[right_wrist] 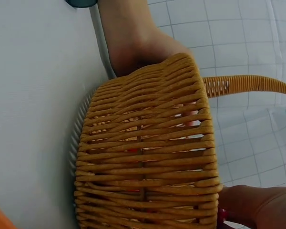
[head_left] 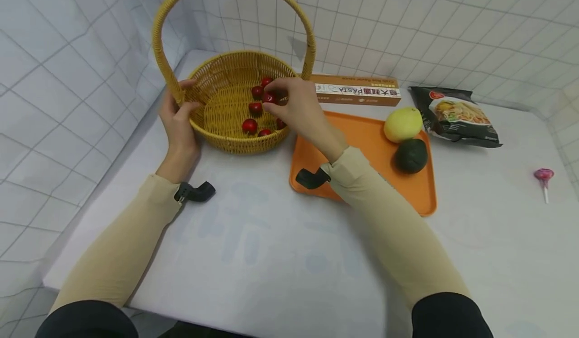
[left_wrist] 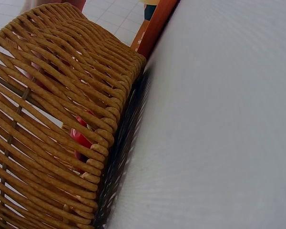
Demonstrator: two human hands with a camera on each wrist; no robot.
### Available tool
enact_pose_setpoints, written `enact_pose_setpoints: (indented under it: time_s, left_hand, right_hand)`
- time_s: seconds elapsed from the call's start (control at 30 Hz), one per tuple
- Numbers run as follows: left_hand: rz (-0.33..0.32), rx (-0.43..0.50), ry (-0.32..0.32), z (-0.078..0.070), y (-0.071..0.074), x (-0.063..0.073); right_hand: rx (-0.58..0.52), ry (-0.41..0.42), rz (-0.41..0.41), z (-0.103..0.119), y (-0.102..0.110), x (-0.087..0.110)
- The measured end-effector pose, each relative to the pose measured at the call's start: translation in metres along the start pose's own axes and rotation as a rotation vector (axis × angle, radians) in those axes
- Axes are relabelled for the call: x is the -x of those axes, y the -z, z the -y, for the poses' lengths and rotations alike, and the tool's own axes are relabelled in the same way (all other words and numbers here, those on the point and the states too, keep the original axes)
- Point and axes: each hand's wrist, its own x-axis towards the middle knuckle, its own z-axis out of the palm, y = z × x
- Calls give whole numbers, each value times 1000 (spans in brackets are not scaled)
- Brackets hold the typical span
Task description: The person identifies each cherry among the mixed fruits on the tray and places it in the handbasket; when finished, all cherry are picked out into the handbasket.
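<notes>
A yellow woven basket (head_left: 226, 144) with a tall arched handle stands at the back left of the table. Its left rim is held by my left hand (head_left: 178, 124), thumb over the edge near the foot of the handle. Over the basket's right side, my right hand (head_left: 300, 107) pinches a red cherry (head_left: 270, 98) between thumb and fingertips. Several other red cherries (head_left: 250, 126) lie on the basket floor. From the right wrist, the woven wall (right_wrist: 148, 157) fills the middle, with the right hand (right_wrist: 262, 205) at its rim.
An orange tray (head_left: 362, 122) with a yellow lemon (head_left: 402, 125) and a dark green avocado (head_left: 410, 155) lies right of the basket. Behind it is a long pasta box (head_left: 357, 91). A black noodle packet (head_left: 457, 117) and a pink lollipop (head_left: 544, 176) lie farther right.
</notes>
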Motion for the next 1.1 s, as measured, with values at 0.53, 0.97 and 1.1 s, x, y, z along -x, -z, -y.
enact_pose_setpoints:
  time_s: [0.53,0.97,1.1]
  left_hand:
    - [-2,37,22,-1,-2,0]
    - [5,39,47,-2,-2,1]
    - [4,39,48,-2,-1,0]
  right_hand:
    - [-127,-85,-30,2,-13,-19]
    - [-153,23,-99,-10,20,31]
    - [-141,49,-126,-15,28,47]
